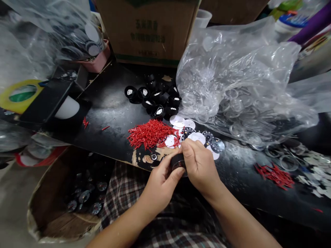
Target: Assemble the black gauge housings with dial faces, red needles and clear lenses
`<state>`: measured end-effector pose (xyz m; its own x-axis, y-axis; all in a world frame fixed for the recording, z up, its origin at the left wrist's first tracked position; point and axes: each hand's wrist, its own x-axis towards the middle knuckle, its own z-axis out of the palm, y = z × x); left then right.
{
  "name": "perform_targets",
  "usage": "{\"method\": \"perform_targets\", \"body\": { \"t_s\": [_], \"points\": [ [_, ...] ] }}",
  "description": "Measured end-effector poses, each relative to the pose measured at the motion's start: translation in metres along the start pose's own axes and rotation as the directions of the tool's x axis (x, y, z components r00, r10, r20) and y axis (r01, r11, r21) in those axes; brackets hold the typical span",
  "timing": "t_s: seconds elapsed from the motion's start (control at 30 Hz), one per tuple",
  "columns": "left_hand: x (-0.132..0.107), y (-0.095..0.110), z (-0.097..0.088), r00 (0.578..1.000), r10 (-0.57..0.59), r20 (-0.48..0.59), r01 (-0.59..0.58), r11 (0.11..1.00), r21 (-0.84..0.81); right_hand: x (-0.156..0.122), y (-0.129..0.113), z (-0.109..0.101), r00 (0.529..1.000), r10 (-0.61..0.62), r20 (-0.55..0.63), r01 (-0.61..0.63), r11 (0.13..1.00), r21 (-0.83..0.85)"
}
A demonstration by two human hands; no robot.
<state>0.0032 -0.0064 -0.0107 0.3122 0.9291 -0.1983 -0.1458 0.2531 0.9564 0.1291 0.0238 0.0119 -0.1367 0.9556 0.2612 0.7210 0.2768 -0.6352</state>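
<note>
My left hand [163, 179] is closed around a small black round housing [177, 162], held near the table's front edge. Against the housing's right side presses my right hand [199, 163], its fingers curled; whether a small part sits in them is hidden. Just beyond the hands lie white and black printed dial discs [198, 137]. A heap of small red pointers [152, 133] spreads to their left. Behind it several black round housings [157, 98] are clustered, some showing white pieces inside.
A clear plastic bag [238, 79] of transparent round covers fills the back right. More red pointers [275, 175] lie at right, beside white small parts [317, 172]. A cardboard box [147, 31] stands behind. Below left is a bin [36, 210] with assembled dials. Yellow tape [5, 96] is at far left.
</note>
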Motion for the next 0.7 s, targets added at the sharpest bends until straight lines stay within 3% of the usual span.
{"method": "perform_targets", "body": {
  "t_s": [0.1,0.17,0.23,0.3,0.37,0.43,0.5,0.6,0.7],
  "points": [
    [0.000,0.003,-0.003,0.999,-0.021,-0.040,0.022,0.999,0.028,0.003,-0.004,0.009,1.000,-0.010,-0.022,0.011,0.998,0.055],
    [-0.007,0.004,-0.015,0.996,-0.074,-0.054,0.076,0.996,0.049,0.005,-0.006,0.011,0.999,-0.017,0.051,0.011,0.993,0.121],
    [-0.026,0.001,-0.038,0.983,-0.165,-0.083,0.172,0.981,0.092,0.005,-0.003,0.008,0.979,-0.025,0.202,-0.022,0.974,0.227],
    [-0.051,-0.003,-0.072,0.951,-0.234,-0.204,0.273,0.944,0.188,0.005,0.004,0.002,0.950,0.005,0.312,-0.109,0.942,0.319],
    [-0.074,-0.005,-0.107,0.877,-0.126,-0.464,0.309,0.887,0.344,0.004,0.012,-0.004,0.941,0.097,0.325,-0.208,0.923,0.325],
    [-0.081,-0.001,-0.130,0.794,0.146,-0.590,0.293,0.759,0.582,0.005,0.014,-0.005,0.936,0.148,0.320,-0.245,0.925,0.289],
    [-0.066,0.009,-0.134,0.760,0.321,-0.565,0.236,0.674,0.700,0.006,0.010,-0.003,0.926,0.091,0.366,-0.205,0.936,0.287],
    [-0.007,0.027,-0.112,0.832,0.387,-0.396,0.047,0.663,0.747,0.006,-0.002,0.002,0.907,-0.035,0.420,-0.112,0.941,0.320],
    [0.066,0.041,-0.087,0.887,0.401,-0.228,-0.091,0.637,0.766,0.000,-0.006,-0.001,0.912,-0.027,0.410,-0.098,0.955,0.281]
  ]
}}
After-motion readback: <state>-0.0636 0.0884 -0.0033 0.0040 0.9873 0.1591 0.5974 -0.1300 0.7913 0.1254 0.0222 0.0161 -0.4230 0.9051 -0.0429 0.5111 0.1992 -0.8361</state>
